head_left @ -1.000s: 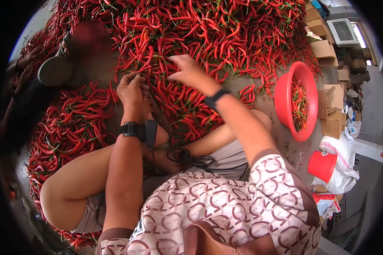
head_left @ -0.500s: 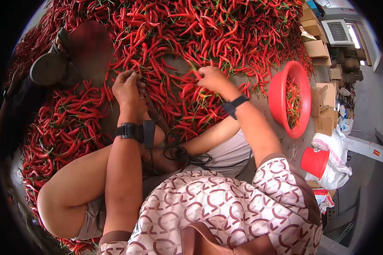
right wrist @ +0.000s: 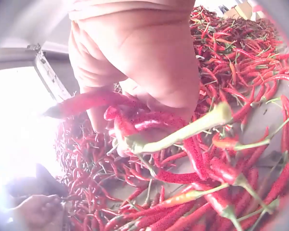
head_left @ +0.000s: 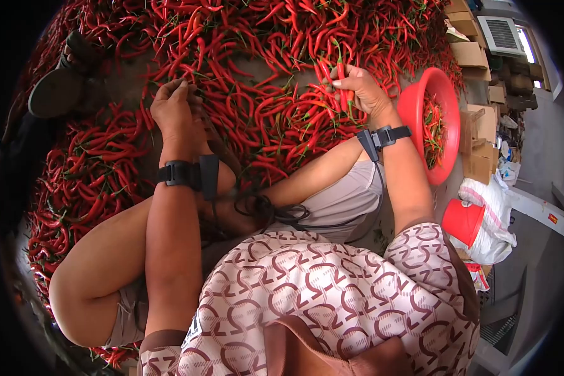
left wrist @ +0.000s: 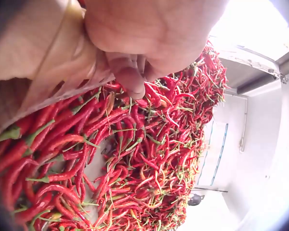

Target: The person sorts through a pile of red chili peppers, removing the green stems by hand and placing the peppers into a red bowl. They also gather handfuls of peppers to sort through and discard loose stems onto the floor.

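My right hand (head_left: 366,93) is raised over loose chilies, left of the red basin. Its thumb and fingers pinch a few red chili peppers (head_left: 340,70); in the right wrist view one held chili (right wrist: 98,102) points left and a pale green stem juts out to the right. My left hand (head_left: 172,116) stays above my foot, with fingers loosely curled and thumb near the index finger. No chili shows in it, and the left wrist view has a fingertip (left wrist: 131,83) poking below the curled hand.
A big heap of red chilies (head_left: 263,25) spreads ahead, and a smaller pile (head_left: 94,182) lies at left. The red basin (head_left: 413,103), partly filled with chilies, stands at right. Beyond are cardboard boxes (head_left: 480,164), a red bucket (head_left: 462,222) and a white sack (head_left: 494,243). Another person's shoe (head_left: 55,94) is at upper left.
My right hand swept from reaching over the chilies back and rightward towards the basin, now with chilies between its fingers. The left hand keeps its pose. The head view shifted slightly.
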A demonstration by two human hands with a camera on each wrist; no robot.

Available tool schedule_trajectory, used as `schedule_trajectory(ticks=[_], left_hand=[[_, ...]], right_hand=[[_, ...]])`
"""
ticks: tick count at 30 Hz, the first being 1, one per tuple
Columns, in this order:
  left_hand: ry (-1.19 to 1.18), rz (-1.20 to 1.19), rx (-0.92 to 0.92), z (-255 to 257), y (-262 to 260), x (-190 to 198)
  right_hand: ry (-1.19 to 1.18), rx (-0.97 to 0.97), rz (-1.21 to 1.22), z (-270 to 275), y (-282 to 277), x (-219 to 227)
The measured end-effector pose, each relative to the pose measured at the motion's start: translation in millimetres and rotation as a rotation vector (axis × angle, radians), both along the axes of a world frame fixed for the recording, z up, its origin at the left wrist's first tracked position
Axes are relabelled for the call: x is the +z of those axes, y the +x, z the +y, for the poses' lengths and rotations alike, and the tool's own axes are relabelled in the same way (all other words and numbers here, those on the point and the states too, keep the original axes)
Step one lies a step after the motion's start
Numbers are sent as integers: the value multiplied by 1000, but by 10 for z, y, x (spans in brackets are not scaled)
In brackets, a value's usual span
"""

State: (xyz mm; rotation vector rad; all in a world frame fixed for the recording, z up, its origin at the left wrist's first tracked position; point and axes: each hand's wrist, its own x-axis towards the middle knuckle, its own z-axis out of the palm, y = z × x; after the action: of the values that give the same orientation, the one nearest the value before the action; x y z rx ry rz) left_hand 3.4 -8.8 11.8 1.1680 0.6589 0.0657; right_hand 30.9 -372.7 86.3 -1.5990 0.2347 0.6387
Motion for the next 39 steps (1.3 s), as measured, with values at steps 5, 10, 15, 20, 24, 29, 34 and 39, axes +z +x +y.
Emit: schedule_trajectory(ticks=[5, 10, 15, 20, 24, 29, 34, 39], left_hand=[[18, 10, -28, 27, -6, 12], [-5, 13, -22, 44, -27, 42], [-14, 11, -10, 47, -21, 29], [-18, 20, -9, 32, -12, 40], [-16, 11, 12, 12, 3, 20], [-17, -11, 5, 16, -1, 13], [-8, -7, 8, 33, 1, 2], [-8, 10, -3, 20, 7, 17]], right_hand=[[237, 65, 57, 141, 92, -66], [-222, 49, 43, 175, 193, -209], [-425, -84, -84, 273, 318, -307], [-1240, 584, -100, 240, 502, -371], [-1339, 407, -564, 251, 224, -489], [-1034, 522, -386, 456, 199, -801], [-943, 457, -325, 274, 317, -823], [-1356, 449, -399, 312, 281, -419]])
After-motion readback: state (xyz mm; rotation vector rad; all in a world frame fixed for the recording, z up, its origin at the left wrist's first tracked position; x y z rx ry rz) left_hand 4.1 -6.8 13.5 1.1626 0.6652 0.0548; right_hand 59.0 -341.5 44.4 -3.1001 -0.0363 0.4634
